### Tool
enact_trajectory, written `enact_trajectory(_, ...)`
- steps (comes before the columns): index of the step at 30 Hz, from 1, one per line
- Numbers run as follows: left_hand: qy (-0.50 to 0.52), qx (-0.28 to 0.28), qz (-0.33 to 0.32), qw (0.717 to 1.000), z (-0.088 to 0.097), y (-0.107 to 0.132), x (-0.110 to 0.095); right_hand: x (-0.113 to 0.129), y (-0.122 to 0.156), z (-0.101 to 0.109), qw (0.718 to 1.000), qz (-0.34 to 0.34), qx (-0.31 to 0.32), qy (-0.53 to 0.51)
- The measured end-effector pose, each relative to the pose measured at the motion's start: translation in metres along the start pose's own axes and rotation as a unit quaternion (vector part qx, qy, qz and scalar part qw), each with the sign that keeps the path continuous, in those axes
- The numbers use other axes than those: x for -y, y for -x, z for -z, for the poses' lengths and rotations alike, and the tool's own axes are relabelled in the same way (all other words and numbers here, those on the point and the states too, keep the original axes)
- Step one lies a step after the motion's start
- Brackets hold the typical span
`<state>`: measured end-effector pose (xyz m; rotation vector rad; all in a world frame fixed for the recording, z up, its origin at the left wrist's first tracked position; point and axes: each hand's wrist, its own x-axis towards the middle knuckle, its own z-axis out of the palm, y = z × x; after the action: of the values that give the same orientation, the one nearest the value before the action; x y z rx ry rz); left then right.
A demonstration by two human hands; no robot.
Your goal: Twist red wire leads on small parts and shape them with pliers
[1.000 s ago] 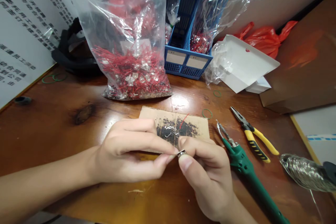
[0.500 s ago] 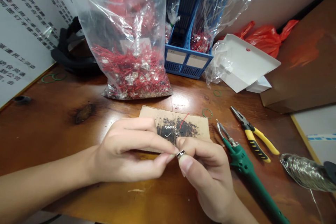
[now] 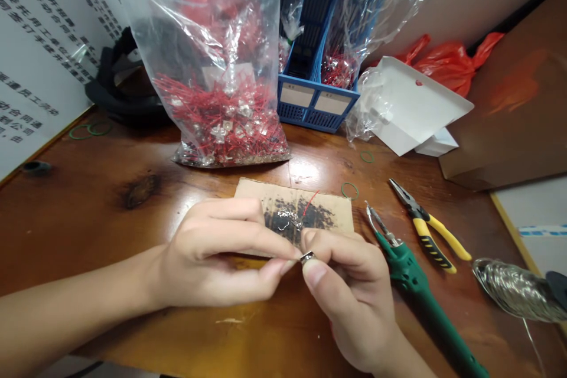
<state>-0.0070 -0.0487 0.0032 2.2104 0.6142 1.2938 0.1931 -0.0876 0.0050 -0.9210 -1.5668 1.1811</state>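
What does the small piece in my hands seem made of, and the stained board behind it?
Small piece: likely metal, shiny, from its silvery glints; which metal is unclear.
Stained board: probably cardboard, matte; its tan face shows no gloss.
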Motion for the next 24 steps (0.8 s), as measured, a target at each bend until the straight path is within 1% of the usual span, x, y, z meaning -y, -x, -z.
enact_trajectory(18,-0.004,-0.012,-0.006,1.000,-0.0013,0.0002,-0.0006,0.0006,-0.0028,0.0001,1.000,0.014,0.002,0.024)
enact_trajectory(21,-0.007,-0.013,-0.004,1.000,-0.0026,0.0009,-0.0008,-0.0002,-0.0023,0.0008,1.000,0.010,0.006,0.014)
enact_trajectory(24,0.001,-0.015,-0.003,1.000,-0.0033,0.0013,-0.0007,-0.0016,-0.0001,0.0012,1.000,-0.009,0.015,-0.014)
